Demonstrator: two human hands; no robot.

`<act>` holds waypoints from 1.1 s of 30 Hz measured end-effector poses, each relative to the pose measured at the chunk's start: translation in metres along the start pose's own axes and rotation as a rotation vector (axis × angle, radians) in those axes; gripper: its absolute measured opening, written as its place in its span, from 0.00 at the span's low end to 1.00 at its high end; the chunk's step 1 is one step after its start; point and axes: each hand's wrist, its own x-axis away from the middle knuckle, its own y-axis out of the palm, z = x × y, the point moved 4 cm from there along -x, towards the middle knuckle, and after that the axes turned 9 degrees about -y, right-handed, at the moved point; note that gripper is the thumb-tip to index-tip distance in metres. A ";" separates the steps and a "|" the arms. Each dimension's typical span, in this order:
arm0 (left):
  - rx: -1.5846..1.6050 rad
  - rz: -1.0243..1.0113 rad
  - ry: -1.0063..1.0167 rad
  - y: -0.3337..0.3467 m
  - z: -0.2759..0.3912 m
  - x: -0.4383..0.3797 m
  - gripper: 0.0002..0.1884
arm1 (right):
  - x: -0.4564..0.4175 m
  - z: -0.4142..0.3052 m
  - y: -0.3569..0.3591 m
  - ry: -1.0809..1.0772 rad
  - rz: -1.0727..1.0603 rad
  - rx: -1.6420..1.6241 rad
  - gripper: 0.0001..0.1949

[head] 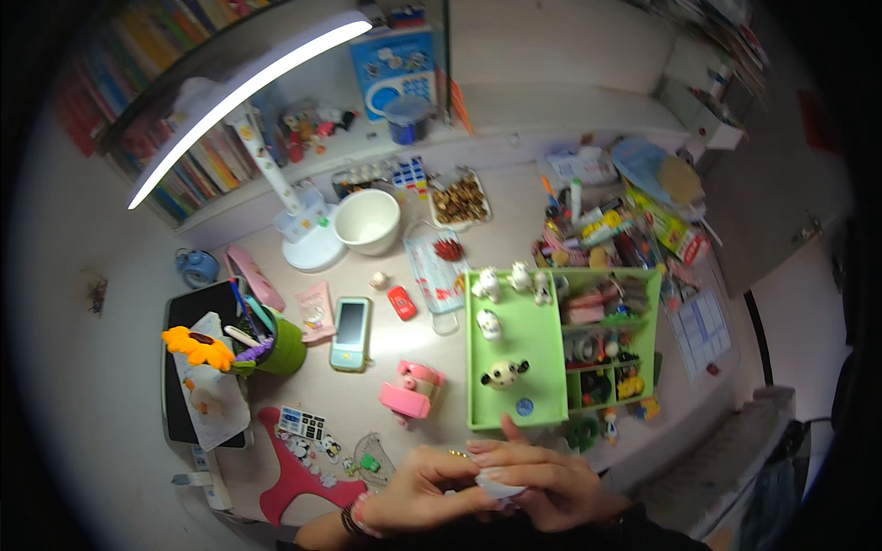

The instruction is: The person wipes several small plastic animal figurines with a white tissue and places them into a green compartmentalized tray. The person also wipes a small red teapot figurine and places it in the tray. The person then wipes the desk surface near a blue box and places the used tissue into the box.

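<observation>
Close to my body, below the green tray, my left hand and my right hand come together around a small crumpled white tissue or cloth. Fingers of both hands pinch it; whether something lies inside it cannot be seen. The light green plastic tray holds small white animal figurines and a cream figurine head with black ears. A blue round sticker lies near its front edge. Left of the tray stands a pink plastic toy.
A green compartment box of trinkets adjoins the tray. Behind stand a white bowl, a desk lamp and a pile of pens and toys. At left are a handheld device, a green pen holder and a dark tablet.
</observation>
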 end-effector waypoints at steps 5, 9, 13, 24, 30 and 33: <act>0.402 -0.143 -0.241 -0.005 -0.013 -0.002 0.13 | 0.003 0.009 -0.006 0.095 0.025 -0.233 0.14; -0.091 -0.062 0.040 0.001 -0.003 -0.008 0.12 | 0.014 0.011 -0.008 0.111 0.058 -0.359 0.09; -0.300 0.044 0.069 -0.004 -0.003 -0.008 0.12 | 0.026 0.013 -0.008 0.373 0.281 -0.217 0.11; -0.889 0.738 0.425 0.005 0.012 -0.006 0.22 | 0.023 0.018 0.009 0.270 0.314 -0.234 0.20; -0.778 0.671 0.479 0.007 0.015 -0.012 0.26 | 0.035 0.030 0.002 0.448 0.501 -0.420 0.14; -0.595 0.581 0.427 0.008 0.010 -0.016 0.25 | 0.036 0.029 0.002 0.511 0.603 -0.386 0.12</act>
